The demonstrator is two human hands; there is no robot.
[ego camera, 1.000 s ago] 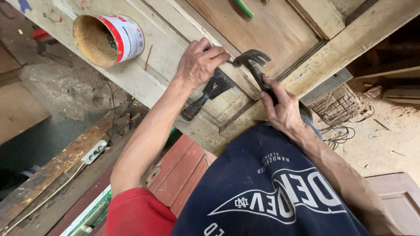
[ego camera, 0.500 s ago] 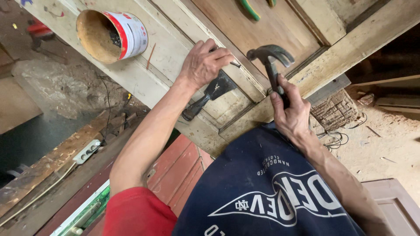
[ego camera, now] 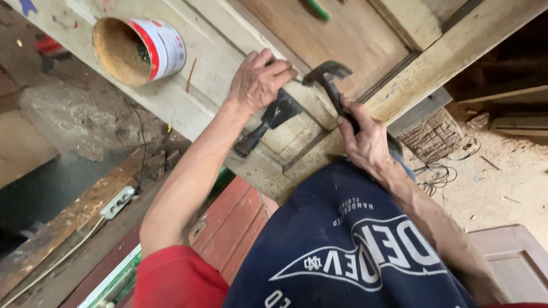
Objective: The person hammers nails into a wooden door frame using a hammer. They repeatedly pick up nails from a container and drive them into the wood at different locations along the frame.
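Observation:
My left hand (ego camera: 260,80) rests on a worn wooden door (ego camera: 365,40) lying flat, fingers pinched on a small nail that is mostly hidden by the fingertips. My right hand (ego camera: 362,140) grips the dark handle of a claw hammer (ego camera: 326,73), whose metal head is down against the wood right beside my left fingertips. A black scraper (ego camera: 268,122) with a dark handle lies on the door's pale frame just under my left hand.
An open tin can (ego camera: 140,48) lies on its side on the door frame at the upper left. A white power strip (ego camera: 117,202) sits on a plank below. Red panels (ego camera: 234,222), a wire crate (ego camera: 436,137), loose cables (ego camera: 439,177) and sawdust lie around.
The hammer head rose up and to the right, then came back down to the spot by my left fingertips. My left hand has stayed in place.

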